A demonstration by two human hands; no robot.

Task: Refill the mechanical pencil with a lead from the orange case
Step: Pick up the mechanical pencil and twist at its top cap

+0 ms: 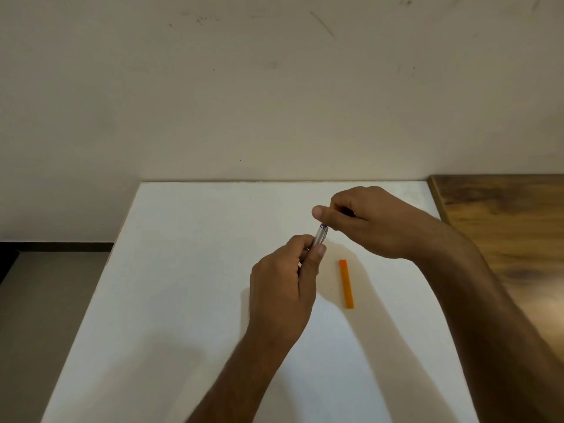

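the left hand (pixel 282 276) grips the mechanical pencil (pixel 319 237) with its fingers curled round the barrel, long axis tilted up and away toward the right hand (pixel 370 222). the right hand's fingers are curled just above the pencil's open top end; whether they pinch a cap or a lead cannot be told. the orange case (pixel 347 283) lies flat on the bench (pixel 183 300), just right of the pencil, nearer the right hand.

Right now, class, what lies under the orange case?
The orange case lies flat on the white table; only tabletop shows around it. Anything beneath it is covered.
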